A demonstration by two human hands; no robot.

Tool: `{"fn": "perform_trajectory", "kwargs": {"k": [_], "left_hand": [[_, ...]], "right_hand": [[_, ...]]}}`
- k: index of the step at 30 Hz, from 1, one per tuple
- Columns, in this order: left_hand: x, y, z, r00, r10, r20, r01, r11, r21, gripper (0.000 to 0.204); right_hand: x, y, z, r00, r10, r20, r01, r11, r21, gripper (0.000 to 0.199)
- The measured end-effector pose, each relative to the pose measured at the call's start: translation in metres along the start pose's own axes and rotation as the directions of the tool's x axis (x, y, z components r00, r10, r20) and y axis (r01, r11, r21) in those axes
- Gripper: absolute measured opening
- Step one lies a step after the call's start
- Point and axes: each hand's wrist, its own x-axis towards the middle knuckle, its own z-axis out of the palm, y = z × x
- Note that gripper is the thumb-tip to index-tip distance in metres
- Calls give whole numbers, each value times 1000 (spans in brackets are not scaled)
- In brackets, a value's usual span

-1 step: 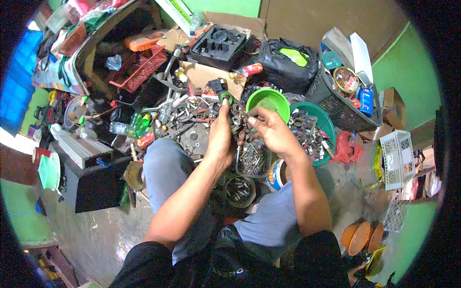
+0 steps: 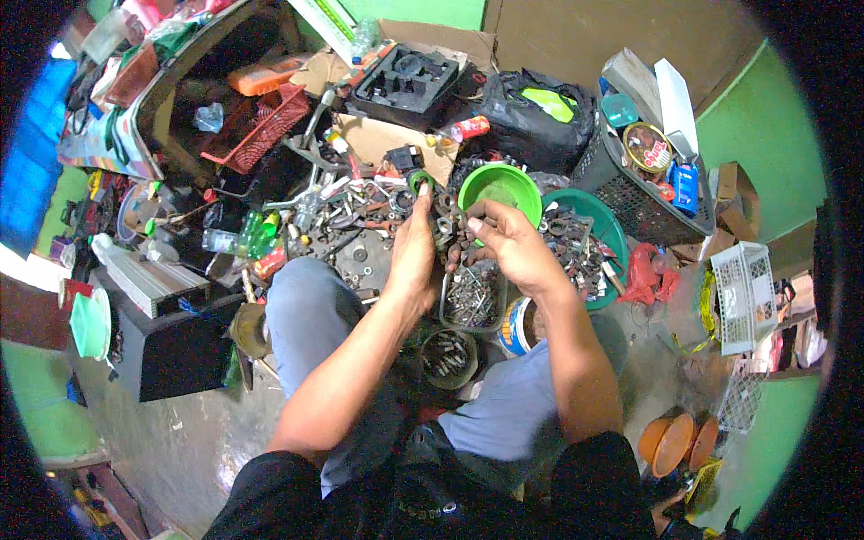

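I have the left hand (image 2: 416, 241) raised at the centre of the head view, thumb pointing up and away from me, its grip curled around a cluster of small dark metal parts (image 2: 445, 220). The right hand (image 2: 513, 249) comes in from the other side, thumb and forefinger bent close together at the edge of that cluster; I cannot tell from here whether its grip is pinching a piece or only touching. The parts sit between the two palms, above a clear rectangular tub (image 2: 477, 328) of mixed screws (image 2: 472, 295). Just beyond the right hand I see a bright green bowl (image 2: 497, 192), and to the right of it a dark green basin (image 2: 613, 227) loaded with metal odds and ends. Nearer to me, a round container (image 2: 452, 386) of small metal pieces stands between the denim-clad legs (image 2: 315, 310), with a white-and-blue bucket (image 2: 515, 329) beside the right knee. Left of the left hand, loose tools and fittings lie scattered around a grey plate (image 2: 360, 256). Farther off are a cardboard sheet (image 2: 382, 137), a black moulded case (image 2: 405, 85) and a tilted red basket (image 2: 256, 139); a red plastic bag (image 2: 648, 277) lies to the right of the basin.
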Motion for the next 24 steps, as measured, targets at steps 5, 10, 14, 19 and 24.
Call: {"fn": "perform_trajectory", "kwargs": {"k": [5,10,14,19,24], "left_hand": [[19,-5,14,996,-74,39,70,993,96,45],[44,-13,14,986,-148,83,145,989,43,40],[63,-19,-2,983,-172,67,171,985,22,42],[80,-27,-26,963,-209,171,219,975,-41,45],[68,-23,-27,945,-296,138,292,955,45,49]], "right_hand": [[3,27,-30,996,48,-73,-29,971,237,18],[5,43,-54,995,-7,-103,61,846,530,22],[13,37,-82,987,-46,-153,43,999,-21,16],[19,61,-83,991,-63,-122,-42,703,-710,18],[18,68,-72,996,-33,-84,-61,441,-896,20]]}}
